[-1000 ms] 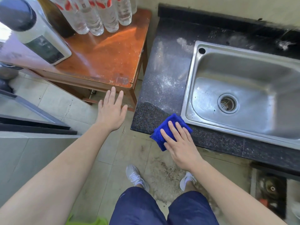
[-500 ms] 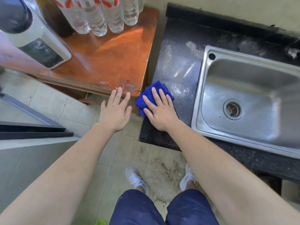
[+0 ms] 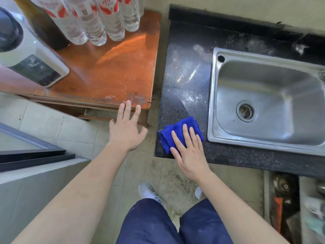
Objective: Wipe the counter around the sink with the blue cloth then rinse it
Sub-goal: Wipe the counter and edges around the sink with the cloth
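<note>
The right hand (image 3: 190,154) is laid flat on the blue cloth (image 3: 167,138), palm down. Its fingers (image 3: 186,136) are kept straight and slightly spread, so the cloth is pressed rather than pinched, and nothing is curled round it. The heel of the hand is seen past the counter's front edge, over the floor.

The cloth is folded into a thick pad and lies on the dark speckled counter (image 3: 186,76), at the near left corner. It is found just beside the front left corner of the steel sink (image 3: 263,76), and its far edge sticks out beyond the fingertips. Pale streaks and specks are seen on the counter strip farther back, to the left of the sink.

The left hand (image 3: 125,131) is held open with the fingers spread and nothing in it. Its fingertips are seen at the front edge of the wooden table (image 3: 109,71); whether that edge is touched cannot be told. Clear bottles (image 3: 98,20) and a white appliance (image 3: 31,55) are stood on the table.
</note>
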`<state>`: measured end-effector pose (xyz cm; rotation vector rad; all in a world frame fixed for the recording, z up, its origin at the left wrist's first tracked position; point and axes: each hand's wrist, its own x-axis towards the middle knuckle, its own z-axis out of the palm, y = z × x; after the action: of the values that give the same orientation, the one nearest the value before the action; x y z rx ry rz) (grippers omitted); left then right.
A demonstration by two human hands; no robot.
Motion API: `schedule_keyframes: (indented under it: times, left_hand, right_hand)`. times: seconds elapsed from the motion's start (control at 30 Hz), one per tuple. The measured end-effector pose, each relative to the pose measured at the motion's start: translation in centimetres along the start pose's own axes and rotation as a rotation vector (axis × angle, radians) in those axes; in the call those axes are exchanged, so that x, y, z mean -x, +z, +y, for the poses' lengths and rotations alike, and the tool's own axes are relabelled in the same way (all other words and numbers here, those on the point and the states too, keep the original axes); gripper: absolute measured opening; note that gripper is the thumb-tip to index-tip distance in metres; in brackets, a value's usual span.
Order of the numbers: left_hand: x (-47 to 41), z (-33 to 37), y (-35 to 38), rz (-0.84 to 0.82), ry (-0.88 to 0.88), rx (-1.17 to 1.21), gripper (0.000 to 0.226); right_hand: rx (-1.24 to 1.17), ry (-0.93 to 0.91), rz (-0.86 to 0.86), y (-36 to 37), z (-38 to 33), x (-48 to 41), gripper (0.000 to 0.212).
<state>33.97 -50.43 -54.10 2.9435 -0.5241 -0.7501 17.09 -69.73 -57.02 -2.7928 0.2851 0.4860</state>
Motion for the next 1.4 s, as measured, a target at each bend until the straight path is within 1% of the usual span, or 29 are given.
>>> schedule_keyframes:
  times: [0.1, 0.2, 0.33, 0.4, 0.5, 0.63, 0.7, 0.77, 0.87, 0.93, 1.0, 1.03, 1.1, 1.17, 1.23, 1.3, 1.4]
  left_hand:
    - [0.1, -0.1, -0.1, -0.005, 0.011, 0.007, 0.076]
    - [0.2, -0.1, 0.0, 0.010, 0.007, 0.025, 0.075]
    - [0.1, 0.5, -0.1, 0.025, -0.022, 0.067, 0.073]
    - [0.0, 0.9, -0.4, 0.022, -0.032, 0.058, 0.073]
    - [-0.1, 1.0, -0.6, 0.014, -0.050, 0.021, 0.075]
    - [-0.4, 1.1, -0.9, -0.022, -0.082, 0.010, 0.080]
    - [-0.5, 1.4, -1.3, -0.038, -0.097, 0.022, 0.082]
    - [-0.4, 1.7, -1.6, -0.050, -0.109, 0.019, 0.082]
    - [-0.3, 2.2, -1.9, -0.041, -0.129, 0.001, 0.083]
    - [-0.6, 2.7, -2.2, 0.018, -0.147, 0.002, 0.082]
    - [-1.3, 3.5, -2.9, 0.104, -0.149, -0.002, 0.086]
    - [-1.9, 3.9, -3.2, 0.122, -0.143, -0.005, 0.088]
    - [-3.2, 4.4, -3.6, 0.094, -0.119, -0.027, 0.092]
    - [-4.5, 4.9, -3.8, 0.038, -0.104, -0.044, 0.096]
    - [-5.3, 5.1, -3.7, 0.009, -0.078, -0.028, 0.093]
    - [-5.5, 4.8, -3.3, 0.028, -0.052, -0.025, 0.086]
    - [-5.4, 4.2, -2.9, 0.043, -0.032, -0.038, 0.077]
  right_hand:
    - [-0.024, 0.065, -0.020, 0.6, 1.4, 2.8, 0.057]
    - [-0.060, 0.075, -0.015, 0.3, 1.1, 1.9, 0.058]
    - [-0.039, 0.056, -0.059, -1.2, 1.7, -0.7, 0.063]
    - [-0.036, 0.062, -0.050, -2.3, 2.1, -2.7, 0.063]
    - [-0.032, 0.087, -0.073, -4.5, 2.7, -7.7, 0.057]
    - [-0.047, 0.097, -0.099, -8.1, 3.2, -14.8, 0.057]
    - [-0.032, 0.083, -0.100, -8.6, 3.2, -16.2, 0.057]
    - [-0.027, 0.072, -0.074, -8.2, 3.0, -15.3, 0.057]
    - [-0.069, 0.070, -0.045, -6.4, 2.4, -10.9, 0.056]
    - [-0.089, 0.045, -0.044, -4.9, 2.3, -7.0, 0.055]
    - [-0.094, 0.004, -0.022, -3.3, 2.4, -3.5, 0.056]
    - [-0.086, -0.011, -0.011, -2.5, 2.5, -2.3, 0.055]
    - [-0.067, -0.020, 0.007, -1.5, 2.7, -1.3, 0.053]
    - [-0.042, -0.032, 0.013, -1.4, 2.9, -1.6, 0.051]
    - [-0.009, -0.064, 0.028, -1.8, 3.4, -3.0, 0.051]
    - [-0.004, -0.082, 0.020, -3.4, 4.0, -5.6, 0.051]
    - [-0.035, -0.053, -0.051, -6.7, 4.5, -11.9, 0.053]
